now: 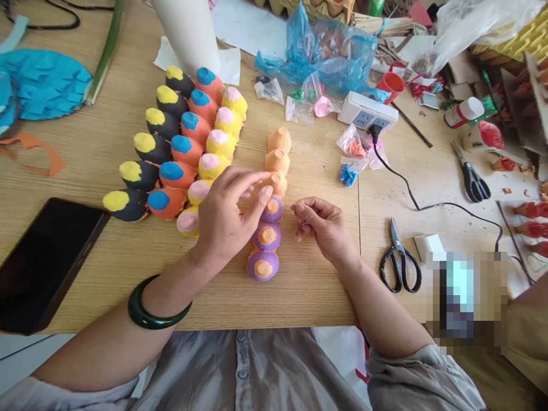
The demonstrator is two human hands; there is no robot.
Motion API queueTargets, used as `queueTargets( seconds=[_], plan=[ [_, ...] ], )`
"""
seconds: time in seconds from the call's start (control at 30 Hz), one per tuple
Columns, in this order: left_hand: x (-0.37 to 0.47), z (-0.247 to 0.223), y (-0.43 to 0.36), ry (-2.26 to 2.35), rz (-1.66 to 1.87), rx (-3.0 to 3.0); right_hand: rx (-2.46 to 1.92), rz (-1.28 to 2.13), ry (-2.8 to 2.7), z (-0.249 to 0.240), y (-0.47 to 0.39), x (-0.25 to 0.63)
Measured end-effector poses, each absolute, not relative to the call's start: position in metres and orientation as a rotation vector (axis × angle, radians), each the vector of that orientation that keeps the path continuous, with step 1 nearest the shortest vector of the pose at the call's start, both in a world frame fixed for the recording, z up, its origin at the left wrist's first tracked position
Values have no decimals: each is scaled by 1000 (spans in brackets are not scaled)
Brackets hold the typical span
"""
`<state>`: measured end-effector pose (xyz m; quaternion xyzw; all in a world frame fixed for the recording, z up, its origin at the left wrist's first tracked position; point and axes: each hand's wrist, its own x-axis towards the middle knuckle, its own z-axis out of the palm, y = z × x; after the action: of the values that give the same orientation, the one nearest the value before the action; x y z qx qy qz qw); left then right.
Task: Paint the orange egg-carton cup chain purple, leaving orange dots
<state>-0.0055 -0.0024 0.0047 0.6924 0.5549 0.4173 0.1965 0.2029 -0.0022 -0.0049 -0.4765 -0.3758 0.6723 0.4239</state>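
1. Right hand (321, 224) pinches one purple bit (305, 223).
2. Left hand (226, 208), thumb and fingers apart, is by six egg-carton cups (272, 210) on the table (317, 297): three purple-ringed, three orange.
3. Two scissors (398, 249); one bottle (464, 112), label too small to read.

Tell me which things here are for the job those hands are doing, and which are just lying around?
Probably for the job:
orange-and-purple bumpy strip, by the left hand
purple bit in the right hand
three colourful bumpy rows, similar work

Probably just lying around:
black phone
white power strip
blue plastic bag
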Motion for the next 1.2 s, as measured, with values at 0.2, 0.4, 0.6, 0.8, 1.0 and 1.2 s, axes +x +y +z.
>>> queueTargets(
  seconds=[0.2, 0.4, 0.6, 0.8, 1.0, 1.2],
  plan=[
    [-2, 6, -6, 1755, 621, 1887, -1257, 1623, -1038, -8, -3, 203],
    [-4, 6, -4, 1567, 790, 1546, -1265, 1611, -1022, -9, -4, 202],
    [-3, -8, 0, 1230, 976, 1158, -1206, 1627, -983, -3, -4, 201],
    [-4, -6, 2, 1025, 918, 1088, -1200, 1626, -1046, 0, -7, 201],
    [-3, 8, 0, 958, 831, 996, -1218, 1385, -1115, 2, -12, 201],
    [1, 10, -2, 930, 831, 983, -1254, 1115, -1343, -2, -17, 201]
  ],
)
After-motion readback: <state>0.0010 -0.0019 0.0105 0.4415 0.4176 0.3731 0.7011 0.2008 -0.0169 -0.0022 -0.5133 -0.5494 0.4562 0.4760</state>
